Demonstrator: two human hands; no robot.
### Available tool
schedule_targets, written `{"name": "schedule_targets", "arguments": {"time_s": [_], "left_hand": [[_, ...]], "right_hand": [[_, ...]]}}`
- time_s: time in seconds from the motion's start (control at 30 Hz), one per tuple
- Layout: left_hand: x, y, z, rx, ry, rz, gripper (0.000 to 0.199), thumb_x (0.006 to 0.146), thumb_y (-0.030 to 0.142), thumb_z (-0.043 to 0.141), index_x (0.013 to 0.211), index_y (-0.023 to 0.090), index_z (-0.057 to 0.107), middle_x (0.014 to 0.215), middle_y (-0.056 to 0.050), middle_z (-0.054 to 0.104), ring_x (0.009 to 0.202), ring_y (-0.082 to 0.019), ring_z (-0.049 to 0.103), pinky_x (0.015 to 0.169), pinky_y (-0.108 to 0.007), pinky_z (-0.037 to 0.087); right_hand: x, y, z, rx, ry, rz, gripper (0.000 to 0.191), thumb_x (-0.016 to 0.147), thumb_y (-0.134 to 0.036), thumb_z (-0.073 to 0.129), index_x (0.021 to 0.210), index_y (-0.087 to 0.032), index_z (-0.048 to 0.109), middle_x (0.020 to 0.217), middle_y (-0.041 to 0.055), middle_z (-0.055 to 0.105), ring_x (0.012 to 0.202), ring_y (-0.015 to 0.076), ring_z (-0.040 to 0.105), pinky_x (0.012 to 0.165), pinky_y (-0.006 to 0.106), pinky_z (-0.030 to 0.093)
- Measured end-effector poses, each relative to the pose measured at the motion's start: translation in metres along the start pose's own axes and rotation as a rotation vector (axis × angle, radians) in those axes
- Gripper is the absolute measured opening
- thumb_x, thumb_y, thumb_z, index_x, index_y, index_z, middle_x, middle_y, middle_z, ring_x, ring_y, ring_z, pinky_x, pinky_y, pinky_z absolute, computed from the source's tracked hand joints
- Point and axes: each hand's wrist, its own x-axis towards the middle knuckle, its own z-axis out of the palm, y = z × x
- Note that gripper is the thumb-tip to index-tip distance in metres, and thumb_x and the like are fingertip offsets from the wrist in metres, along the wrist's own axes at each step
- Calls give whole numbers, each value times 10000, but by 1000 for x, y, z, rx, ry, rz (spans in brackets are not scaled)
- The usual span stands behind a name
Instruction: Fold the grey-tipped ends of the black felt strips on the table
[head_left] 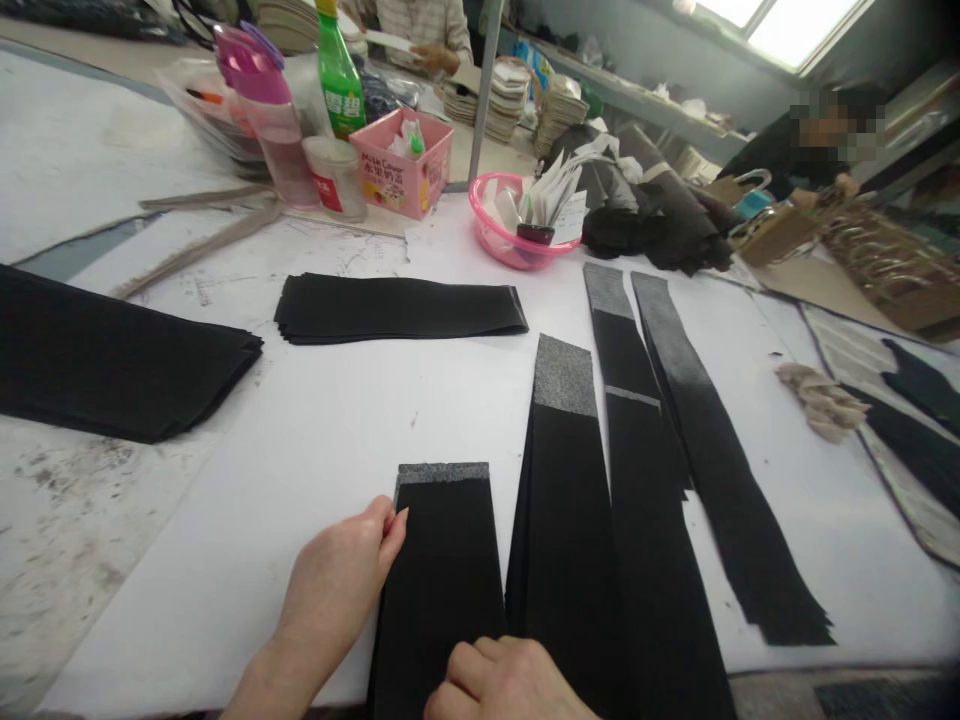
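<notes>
In front of me lies a stack of black fabric strips [442, 560] with a narrow speckled grey band at its far end. My left hand [337, 575] pinches the left edge of this stack just below the band, thumb and forefinger pressed together. Lower down, at the bottom edge of the view, my right hand [517, 685] rests closed over the strips, knuckles up. Its fingertips are hidden, so what they grip cannot be seen. Just right of the stack is another black strip stack [570, 500] with a wider grey end.
Farther right lie more long black strips [645, 450]. Folded black fabric [401, 308] lies crosswise ahead, and a thicker black pile [112, 355] at left. Behind are a pink basket [525, 250], pink box [401, 180], green bottle [339, 85] and crumpled cloth [821, 400]. Two people are beyond.
</notes>
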Motion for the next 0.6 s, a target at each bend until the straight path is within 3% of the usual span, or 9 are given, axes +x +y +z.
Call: {"name": "schedule_targets", "arguments": {"time_s": [0.1, 0.2, 0.3, 0.4, 0.5, 0.6], "left_hand": [[-1, 0, 0, 6, 20, 4, 288, 948, 398, 366, 737, 230, 464, 590, 6, 607, 551, -167, 585, 513, -275, 182], [-3, 0, -1, 1, 27, 18, 279, 950, 387, 369, 745, 229, 471, 593, 5, 610, 559, -170, 593, 517, -275, 192], [-3, 0, -2, -4, 20, 21, 271, 951, 374, 370, 750, 227, 477, 601, 2, 620, 566, -173, 600, 521, -276, 194], [-1, 0, -1, -4, 23, 20, 280, 951, 384, 367, 747, 225, 474, 598, 5, 617, 557, -164, 589, 520, -273, 191], [-1, 0, -1, 2, 18, 16, 286, 952, 388, 368, 744, 222, 472, 596, 8, 611, 546, -152, 576, 519, -269, 189], [-2, 0, 0, 14, 22, 11, 280, 952, 382, 374, 741, 221, 464, 589, 12, 603, 537, -149, 570, 517, -269, 188]], "right_hand": [[11, -7, 12, -156, 62, -106, 142, 892, -306, 604, 812, -202, 552, 722, -29, 575, 543, 140, 510, 410, 248, 331], [8, -3, -1, -9, 162, -81, 81, 933, -289, 535, 905, -214, 549, 778, -34, 585, 614, 124, 536, 481, 229, 372], [8, 14, -26, 171, 282, 121, 68, 953, -224, 506, 1000, -227, 556, 881, -18, 598, 738, 117, 583, 617, 207, 427], [17, 37, -39, 179, 461, 403, 127, 940, -187, 541, 1058, -232, 548, 944, -1, 597, 786, 132, 603, 679, 226, 444], [25, 56, -37, 88, 556, 665, 247, 870, -254, 661, 1075, -201, 535, 954, 23, 595, 749, 170, 616, 634, 265, 450], [29, 59, -27, 95, 555, 806, 376, 785, -356, 751, 1045, -191, 534, 939, 23, 608, 695, 184, 626, 573, 271, 435]]}}
